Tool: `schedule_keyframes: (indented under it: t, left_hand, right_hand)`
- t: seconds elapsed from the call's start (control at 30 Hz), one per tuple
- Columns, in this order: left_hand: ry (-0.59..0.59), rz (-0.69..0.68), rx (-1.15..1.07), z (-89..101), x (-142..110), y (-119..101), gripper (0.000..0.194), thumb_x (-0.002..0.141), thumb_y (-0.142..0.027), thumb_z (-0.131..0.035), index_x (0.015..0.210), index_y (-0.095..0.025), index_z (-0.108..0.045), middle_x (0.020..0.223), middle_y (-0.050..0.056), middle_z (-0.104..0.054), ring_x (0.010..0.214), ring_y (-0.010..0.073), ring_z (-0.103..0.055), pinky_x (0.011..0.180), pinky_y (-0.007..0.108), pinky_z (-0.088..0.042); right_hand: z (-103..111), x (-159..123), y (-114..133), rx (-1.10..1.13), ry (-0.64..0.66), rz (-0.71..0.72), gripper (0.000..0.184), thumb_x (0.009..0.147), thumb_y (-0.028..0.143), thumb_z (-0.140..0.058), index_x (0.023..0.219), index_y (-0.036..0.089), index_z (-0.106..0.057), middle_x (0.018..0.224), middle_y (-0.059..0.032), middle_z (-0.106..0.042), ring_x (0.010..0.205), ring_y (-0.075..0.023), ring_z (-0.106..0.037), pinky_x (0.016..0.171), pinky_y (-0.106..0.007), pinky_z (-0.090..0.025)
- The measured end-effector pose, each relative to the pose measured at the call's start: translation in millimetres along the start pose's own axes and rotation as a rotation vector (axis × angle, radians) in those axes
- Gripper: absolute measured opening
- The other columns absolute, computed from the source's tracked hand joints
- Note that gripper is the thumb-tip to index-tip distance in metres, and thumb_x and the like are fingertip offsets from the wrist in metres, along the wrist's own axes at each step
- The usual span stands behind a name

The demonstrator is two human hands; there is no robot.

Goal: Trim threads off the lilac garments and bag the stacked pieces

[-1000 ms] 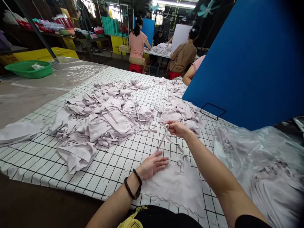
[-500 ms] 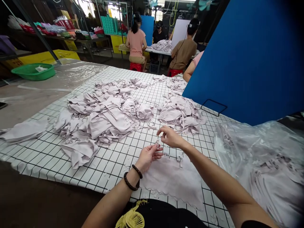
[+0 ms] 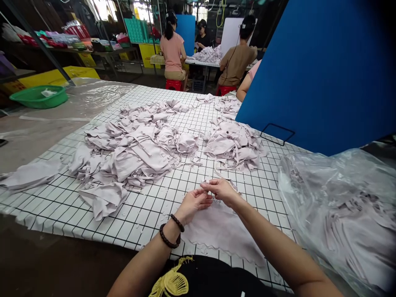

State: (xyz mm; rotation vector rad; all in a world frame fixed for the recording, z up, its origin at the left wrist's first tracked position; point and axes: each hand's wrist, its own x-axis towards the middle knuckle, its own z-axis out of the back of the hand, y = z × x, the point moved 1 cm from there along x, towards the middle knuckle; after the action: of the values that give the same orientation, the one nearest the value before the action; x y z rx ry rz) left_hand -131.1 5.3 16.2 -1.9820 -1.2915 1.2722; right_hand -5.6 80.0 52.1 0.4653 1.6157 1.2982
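Grid-patterned counter (image 3: pixel 148 218) carries fabric heaps (image 3: pixel 139 152); I see my left hand (image 3: pixel 195 203) and right hand (image 3: pixel 218 189) pinching a strap (image 3: pixel 204 183) together.

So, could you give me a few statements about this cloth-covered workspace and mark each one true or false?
1. The person's two hands are held far apart. False: the left hand and right hand come together above a flat cloth piece.
2. Dark bracelets circle the left wrist. True.
3. The green basin stands beside the blue board. False: the basin is away on the left, while the board rises on the right.
4. The clear plastic bag on the right has pale cloth inside. True.
5. The big heap of cloth left of the hands is bright red. False: it is a pale, greyish pink.
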Motion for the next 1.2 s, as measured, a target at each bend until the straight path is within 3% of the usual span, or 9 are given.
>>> schedule_keyframes:
  t: [0.27,0.5,0.6,0.7,0.77,0.87,0.93,1.2]
  left_hand:
    - [-0.057,-0.01,0.06,-1.9,-1,3,0.036,0.076,-0.041,-0.069,0.09,-0.01,-0.06,0.094,0.013,-0.068,0.075,0.016,-0.067,0.069,0.027,-0.052]
    - [-0.073,-0.053,0.147,0.1,2,3,0.038,0.072,-0.045,-0.071,0.086,-0.013,-0.055,0.082,0.007,-0.066,0.063,0.014,-0.065,0.057,0.025,-0.052]
    - [-0.076,-0.073,0.235,2.6,4,3,0.035,0.075,-0.045,-0.066,0.084,-0.013,-0.055,0.081,0.006,-0.066,0.057,0.0108,-0.061,0.055,0.024,-0.049]
    - [-0.072,-0.135,0.472,5.5,1,3,0.032,0.083,-0.046,-0.055,0.084,-0.014,-0.057,0.082,0.006,-0.066,0.059,0.0116,-0.057,0.058,0.027,-0.048]
    - [-0.122,-0.27,0.761,7.4,-5,2,0.028,0.084,-0.043,-0.053,0.089,-0.016,-0.06,0.088,0.007,-0.065,0.076,0.0166,-0.059,0.07,0.031,-0.048]
    - [-0.265,-0.46,1.243,9.1,-17,1,0.027,0.077,-0.04,-0.064,0.097,-0.021,-0.062,0.099,0.006,-0.059,0.099,0.0244,-0.051,0.087,0.04,-0.04]
    - [-0.286,-0.463,1.429,9.8,-22,2,0.033,0.07,-0.042,-0.071,0.097,-0.024,-0.062,0.1,0.005,-0.056,0.1,0.0261,-0.047,0.087,0.042,-0.038]
    - [-0.202,-0.296,1.482,14.5,-16,4,0.03,0.065,-0.049,-0.074,0.086,-0.029,-0.066,0.098,0.003,-0.052,0.1,0.0246,-0.045,0.087,0.039,-0.035]
  right_hand:
    - [2,-2,-3,-0.012,-0.008,0.019,0.034,0.063,0.045,-0.073,0.057,0.016,-0.058,0.043,0.0066,-0.039,0.039,-0.0053,-0.029,0.037,-0.021,-0.02]
    - [9,5,-15,0.156,-0.016,0.04,0.035,0.062,0.045,-0.075,0.062,0.015,-0.057,0.046,0.0064,-0.043,0.039,-0.0044,-0.031,0.035,-0.019,-0.023]
    - [14,5,-18,0.13,0.09,-0.009,0.033,0.06,0.042,-0.077,0.068,0.014,-0.063,0.058,0.0014,-0.055,0.047,-0.0066,-0.043,0.036,-0.018,-0.031]
    - [18,5,-19,0.008,0.148,0.001,0.029,0.057,0.036,-0.079,0.067,0.013,-0.065,0.067,-0.0026,-0.062,0.054,-0.0093,-0.051,0.041,-0.019,-0.039]
    - [20,4,-21,-0.067,0.108,0.036,0.026,0.057,0.033,-0.079,0.064,0.013,-0.065,0.063,-0.0019,-0.062,0.052,-0.0095,-0.052,0.044,-0.02,-0.042]
    - [18,1,-26,-0.107,0.089,0.027,0.022,0.061,0.031,-0.075,0.065,0.013,-0.065,0.055,0.0,-0.059,0.049,-0.01,-0.053,0.048,-0.022,-0.044]
    - [15,-4,-32,-0.103,0.104,-0.01,0.02,0.063,0.03,-0.073,0.065,0.013,-0.064,0.053,-0.0002,-0.059,0.051,-0.0112,-0.055,0.049,-0.022,-0.045]
    - [6,-18,-48,-0.246,0.023,0.001,0.017,0.067,0.03,-0.067,0.062,0.015,-0.059,0.052,0.0024,-0.054,0.046,-0.0084,-0.047,0.043,-0.02,-0.037]
